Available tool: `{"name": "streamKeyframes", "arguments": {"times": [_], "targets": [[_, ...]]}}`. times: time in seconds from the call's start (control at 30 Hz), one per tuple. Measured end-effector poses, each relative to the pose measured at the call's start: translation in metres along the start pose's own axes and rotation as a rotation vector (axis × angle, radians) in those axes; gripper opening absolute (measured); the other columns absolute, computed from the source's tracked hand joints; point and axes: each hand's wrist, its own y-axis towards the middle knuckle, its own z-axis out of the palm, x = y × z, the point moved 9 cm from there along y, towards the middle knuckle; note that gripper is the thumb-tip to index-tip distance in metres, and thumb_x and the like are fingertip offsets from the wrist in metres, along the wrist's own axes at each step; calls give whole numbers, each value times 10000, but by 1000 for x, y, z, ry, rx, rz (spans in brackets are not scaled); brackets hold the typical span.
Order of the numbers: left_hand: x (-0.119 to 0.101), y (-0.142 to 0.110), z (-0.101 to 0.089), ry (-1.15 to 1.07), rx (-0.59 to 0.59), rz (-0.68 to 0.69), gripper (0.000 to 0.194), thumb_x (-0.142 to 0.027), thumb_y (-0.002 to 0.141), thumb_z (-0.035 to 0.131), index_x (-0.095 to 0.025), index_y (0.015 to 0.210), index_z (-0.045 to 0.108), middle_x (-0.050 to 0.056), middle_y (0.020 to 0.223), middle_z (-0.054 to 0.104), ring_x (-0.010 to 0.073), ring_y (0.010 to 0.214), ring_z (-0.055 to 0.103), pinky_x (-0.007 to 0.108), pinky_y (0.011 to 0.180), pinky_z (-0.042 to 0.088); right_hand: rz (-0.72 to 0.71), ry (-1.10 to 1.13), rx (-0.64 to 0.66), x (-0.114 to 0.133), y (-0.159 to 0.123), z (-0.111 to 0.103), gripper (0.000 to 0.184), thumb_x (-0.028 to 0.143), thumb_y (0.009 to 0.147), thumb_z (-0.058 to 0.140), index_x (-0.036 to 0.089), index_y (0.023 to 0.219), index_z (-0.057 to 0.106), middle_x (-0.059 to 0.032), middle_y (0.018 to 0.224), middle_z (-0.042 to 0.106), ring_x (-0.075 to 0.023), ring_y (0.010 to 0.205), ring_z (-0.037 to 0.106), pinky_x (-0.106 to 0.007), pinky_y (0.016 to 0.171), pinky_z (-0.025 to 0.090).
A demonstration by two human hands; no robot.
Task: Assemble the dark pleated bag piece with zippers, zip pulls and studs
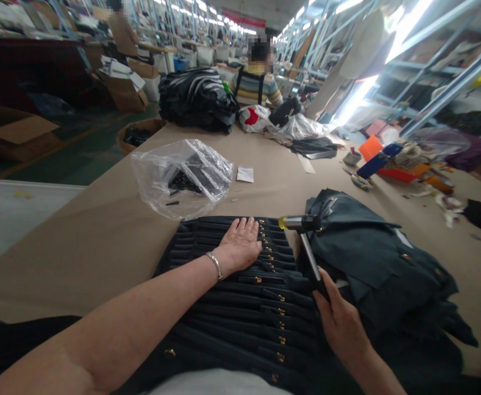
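My left hand (242, 244) lies flat, fingers stretched out, on a row of overlapped dark garment pieces (224, 296) in front of me. Small gold-coloured metal fittings (281, 325) run down their right side, near my left fingertips. In my right hand (339, 312) is a hammer (312, 258), gripped by its dark handle. Its head, with a yellow tip, hangs just right of the top fittings; I cannot tell whether it touches the cloth. Right of the hammer sits a heap of dark green garments (368, 247) with gold-coloured buttons or fittings.
Beyond the row lie a clear plastic bag (186, 175) of dark parts and a white paper (245, 174). A large dark cloth stack (197, 99) stands at the table's far end, near a seated person (257, 82). Orange and blue containers (380, 159) are at right; cardboard boxes (18, 134) stand left.
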Motion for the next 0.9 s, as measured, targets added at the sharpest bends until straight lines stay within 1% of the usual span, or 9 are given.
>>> {"name": "streamKeyframes", "arguments": {"times": [0.1, 0.17, 0.3, 0.37, 0.47, 0.53, 0.63, 0.77, 0.9], "targets": [[0, 0, 0, 5, -8, -10, 606, -377, 924, 280, -46, 1428, 341, 166, 1502, 280, 308, 1380, 258, 458, 1140, 168, 109, -44, 218, -9, -6, 17, 499, 283, 952, 278, 189, 1440, 335, -110, 1192, 633, -217, 1031, 646, -349, 844, 555], [1, -1, 0, 10, -7, -9, 602, -368, 923, 287, -44, 1426, 344, 168, 1502, 280, 307, 1380, 257, 456, 1141, 167, 107, -73, 266, -7, -7, 17, 492, 286, 951, 289, 219, 1436, 345, -94, 1210, 625, -218, 1048, 639, -361, 862, 548], [0, 0, 0, 13, -7, -5, 598, -366, 925, 283, -47, 1428, 344, 163, 1500, 286, 307, 1376, 265, 456, 1135, 178, 4, -44, 23, 8, -11, -12, 503, 341, 948, 345, 185, 1425, 360, -111, 1275, 581, -200, 1146, 581, -318, 955, 499], [0, 0, 0, 13, -2, -11, 601, -370, 924, 287, -52, 1431, 339, 158, 1500, 291, 307, 1372, 272, 455, 1133, 183, 17, -28, -20, 7, -18, -14, 513, 345, 942, 350, 160, 1420, 366, -127, 1252, 594, -205, 1121, 598, -310, 932, 511], [0, -1, 0, 22, -8, -9, 603, -368, 921, 293, -50, 1431, 338, 161, 1502, 284, 310, 1371, 272, 455, 1134, 177, 114, -9, 179, -4, -26, 8, 498, 305, 944, 303, 180, 1421, 372, -111, 1123, 668, -205, 984, 665, -293, 798, 560], [0, 0, -1, 27, -15, -9, 603, -365, 921, 294, -44, 1429, 340, 167, 1501, 283, 311, 1371, 270, 455, 1135, 174, 155, 24, 279, -9, -26, 18, 499, 294, 948, 288, 210, 1437, 343, -91, 1113, 675, -191, 983, 665, -281, 798, 554], [3, 2, -2, 16, -4, -21, 601, -370, 919, 299, -53, 1427, 349, 161, 1500, 290, 304, 1372, 272, 449, 1138, 174, 162, 63, 197, -7, -19, 7, 503, 345, 947, 306, 207, 1428, 352, -90, 1206, 630, -184, 1090, 617, -287, 896, 518], [11, 10, -3, -10, 7, -67, 610, -385, 920, 288, -64, 1437, 332, 150, 1502, 290, 291, 1381, 258, 444, 1144, 164, 164, 72, 22, 0, -12, -16, 540, 416, 930, 334, 145, 1393, 401, -116, 1164, 648, -196, 1070, 628, -288, 871, 532], [18, 20, -2, -7, -2, -79, 618, -390, 919, 285, -57, 1437, 325, 157, 1496, 301, 298, 1377, 261, 449, 1144, 155, 116, 83, 25, 11, -12, -20, 545, 408, 927, 342, 115, 1381, 417, -116, 1139, 659, -181, 1040, 642, -269, 894, 519]]}}
